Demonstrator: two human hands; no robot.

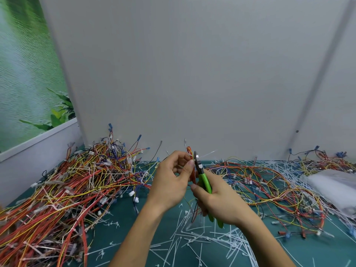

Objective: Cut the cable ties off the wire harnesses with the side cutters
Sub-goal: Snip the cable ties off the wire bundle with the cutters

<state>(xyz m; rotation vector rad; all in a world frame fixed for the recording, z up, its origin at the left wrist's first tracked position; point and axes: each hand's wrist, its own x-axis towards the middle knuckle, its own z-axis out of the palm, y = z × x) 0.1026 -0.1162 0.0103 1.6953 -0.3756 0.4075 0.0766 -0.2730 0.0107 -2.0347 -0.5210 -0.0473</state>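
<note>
Head view: right hand (217,201) grips green-handled side cutters (204,181) (pointed steel tips).

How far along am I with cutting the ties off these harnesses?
Cut ties litter the mat and loose wires lie at right. Your left hand holds a harness, your right hand the side cutters at it. The big left pile looks still tied.
</note>
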